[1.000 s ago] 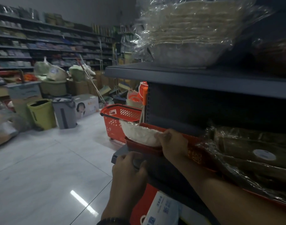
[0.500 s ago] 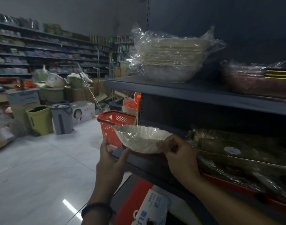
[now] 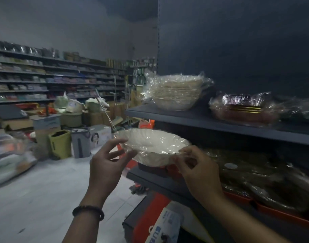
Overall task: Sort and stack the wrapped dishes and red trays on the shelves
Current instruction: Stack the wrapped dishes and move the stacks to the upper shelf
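Observation:
A white wrapped dish (image 3: pixel 153 146) is held up in front of the middle shelf (image 3: pixel 160 181). My right hand (image 3: pixel 195 169) pinches its near right rim. My left hand (image 3: pixel 106 162) is at the dish's left side with fingers spread and fingertips at the wrap. On the upper shelf (image 3: pixel 220 123) stands a stack of wrapped white dishes (image 3: pixel 176 93), with a wrapped dark red tray pack (image 3: pixel 243 111) to its right. Wrapped brown items (image 3: pixel 255 172) lie on red trays (image 3: pixel 281 214) on the middle shelf.
A red basket (image 3: pixel 131 163) stands on the floor behind the dish, mostly hidden. Bins (image 3: pixel 61 143), boxes and bags crowd the aisle at the left, before long wall shelves (image 3: pixel 54 79). A printed box (image 3: pixel 164 225) sits on the lower shelf. Pale tiled floor (image 3: pixel 45 199) lies below my left arm.
The white dish has come up off the red tray on the middle shelf and now hangs higher in the air. My left hand left the shelf edge and reached the dish's left side.

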`<action>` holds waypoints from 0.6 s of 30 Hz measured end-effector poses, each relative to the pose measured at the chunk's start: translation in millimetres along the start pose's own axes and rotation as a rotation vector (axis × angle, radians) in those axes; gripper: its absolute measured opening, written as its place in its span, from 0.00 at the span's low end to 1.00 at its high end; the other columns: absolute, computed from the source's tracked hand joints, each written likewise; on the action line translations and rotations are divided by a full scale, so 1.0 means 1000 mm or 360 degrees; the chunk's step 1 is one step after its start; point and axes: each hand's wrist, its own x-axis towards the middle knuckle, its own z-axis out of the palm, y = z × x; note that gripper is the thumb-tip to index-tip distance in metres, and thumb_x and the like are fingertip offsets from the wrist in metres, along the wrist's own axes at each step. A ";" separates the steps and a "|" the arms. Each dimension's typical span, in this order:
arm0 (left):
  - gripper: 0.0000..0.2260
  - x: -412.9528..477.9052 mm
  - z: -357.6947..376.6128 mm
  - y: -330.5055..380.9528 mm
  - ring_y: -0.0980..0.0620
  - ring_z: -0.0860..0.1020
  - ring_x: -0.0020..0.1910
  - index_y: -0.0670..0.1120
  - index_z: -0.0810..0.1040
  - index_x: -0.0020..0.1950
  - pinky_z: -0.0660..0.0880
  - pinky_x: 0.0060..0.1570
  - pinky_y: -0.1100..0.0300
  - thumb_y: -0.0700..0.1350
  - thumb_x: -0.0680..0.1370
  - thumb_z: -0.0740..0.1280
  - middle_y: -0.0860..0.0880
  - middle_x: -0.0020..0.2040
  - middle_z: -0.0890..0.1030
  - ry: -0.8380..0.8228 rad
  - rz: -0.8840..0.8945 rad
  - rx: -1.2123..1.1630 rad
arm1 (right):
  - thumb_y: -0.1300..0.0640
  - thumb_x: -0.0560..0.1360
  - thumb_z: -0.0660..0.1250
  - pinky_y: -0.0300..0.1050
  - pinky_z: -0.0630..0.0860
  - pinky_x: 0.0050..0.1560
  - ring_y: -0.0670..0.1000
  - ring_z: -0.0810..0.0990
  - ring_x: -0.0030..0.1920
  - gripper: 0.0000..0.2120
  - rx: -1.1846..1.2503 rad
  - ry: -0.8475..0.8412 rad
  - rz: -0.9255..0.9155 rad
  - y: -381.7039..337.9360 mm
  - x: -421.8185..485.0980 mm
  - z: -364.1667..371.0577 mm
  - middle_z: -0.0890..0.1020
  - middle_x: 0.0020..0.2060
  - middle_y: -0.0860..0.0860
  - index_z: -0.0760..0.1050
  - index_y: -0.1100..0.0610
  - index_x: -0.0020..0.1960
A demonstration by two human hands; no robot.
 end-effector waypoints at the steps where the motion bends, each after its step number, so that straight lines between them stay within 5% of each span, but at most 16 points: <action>1: 0.18 -0.002 -0.005 0.013 0.59 0.86 0.55 0.62 0.85 0.53 0.82 0.45 0.67 0.58 0.65 0.81 0.62 0.54 0.87 0.0035 0.0044 0.0023 | 0.37 0.74 0.73 0.51 0.82 0.46 0.43 0.85 0.46 0.11 0.0037 0.0008 -0.0030 -0.011 0.000 -0.005 0.85 0.44 0.42 0.80 0.43 0.49; 5: 0.17 0.003 -0.021 0.072 0.63 0.84 0.53 0.63 0.85 0.53 0.81 0.46 0.65 0.60 0.66 0.80 0.59 0.54 0.86 0.0150 0.0258 0.0151 | 0.49 0.77 0.76 0.39 0.79 0.43 0.42 0.85 0.43 0.05 0.0173 0.0072 -0.0182 -0.057 0.012 -0.029 0.86 0.40 0.42 0.81 0.47 0.46; 13: 0.19 0.059 -0.010 0.158 0.62 0.86 0.51 0.59 0.84 0.53 0.84 0.50 0.59 0.62 0.64 0.79 0.56 0.50 0.88 0.0119 0.0453 0.0092 | 0.43 0.81 0.70 0.27 0.72 0.41 0.36 0.82 0.46 0.06 0.0214 0.0060 -0.0272 -0.115 0.079 -0.080 0.84 0.45 0.34 0.81 0.44 0.52; 18: 0.21 0.109 0.017 0.160 0.59 0.87 0.50 0.53 0.86 0.56 0.84 0.46 0.62 0.58 0.65 0.81 0.53 0.50 0.89 -0.0005 0.0446 -0.0018 | 0.40 0.78 0.73 0.25 0.71 0.42 0.33 0.82 0.48 0.11 0.0110 0.0158 -0.0242 -0.113 0.136 -0.093 0.86 0.45 0.40 0.81 0.47 0.52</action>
